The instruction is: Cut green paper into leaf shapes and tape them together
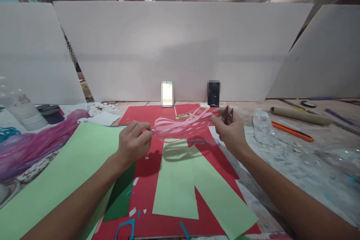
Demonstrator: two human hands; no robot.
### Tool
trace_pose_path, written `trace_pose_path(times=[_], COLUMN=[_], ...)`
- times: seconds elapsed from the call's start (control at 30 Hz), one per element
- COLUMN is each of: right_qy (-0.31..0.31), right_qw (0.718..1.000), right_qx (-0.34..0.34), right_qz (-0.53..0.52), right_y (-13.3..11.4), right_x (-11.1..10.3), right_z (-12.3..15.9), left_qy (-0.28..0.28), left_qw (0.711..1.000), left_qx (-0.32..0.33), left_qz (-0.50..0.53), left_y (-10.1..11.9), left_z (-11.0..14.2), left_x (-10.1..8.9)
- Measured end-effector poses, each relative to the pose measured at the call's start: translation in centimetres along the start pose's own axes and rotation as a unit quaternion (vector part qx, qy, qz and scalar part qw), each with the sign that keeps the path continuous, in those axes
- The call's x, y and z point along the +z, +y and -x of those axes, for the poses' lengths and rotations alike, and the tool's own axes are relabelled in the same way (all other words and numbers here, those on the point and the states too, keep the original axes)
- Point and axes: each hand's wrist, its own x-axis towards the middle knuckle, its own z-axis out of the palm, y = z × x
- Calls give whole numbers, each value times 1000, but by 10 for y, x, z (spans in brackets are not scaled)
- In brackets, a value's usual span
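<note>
A bundle of thin pink ribbon strips [180, 125] is stretched between my two hands above the paper sheets. My left hand [134, 141] is closed, its fingertips pinching the narrow left end of the bundle. At the other end, my right hand [232, 127] grips the strips between thumb and fingers. A small dark brown pointed tool [227, 115] with two tips, perhaps scissors or snips, is also held in that hand; its lower part is hidden. Beneath the ribbons lie light green paper strips [177, 180] on a red sheet [146, 191].
A large light green sheet [64, 165] and crumpled magenta plastic [50, 138] lie left. Two phones lean on the white board [135, 45]. Right are a plastic bottle [263, 123], an orange-and-black cutter [292, 131] and a cardboard tube [300, 116]. Paper scraps lie in front.
</note>
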Motion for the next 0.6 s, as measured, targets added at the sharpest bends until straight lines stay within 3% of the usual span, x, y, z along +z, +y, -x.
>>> trace_pose_path(times=[0.6], right_qy=[13], right_qw=[999], right_qx=[30], right_qz=[-26], right_y=[2], right_x=[0], right_z=[0], left_qy=[6], left_qw=[1000], left_qx=[2], left_qz=[-4], left_y=[1], left_z=[-1], left_x=[-1])
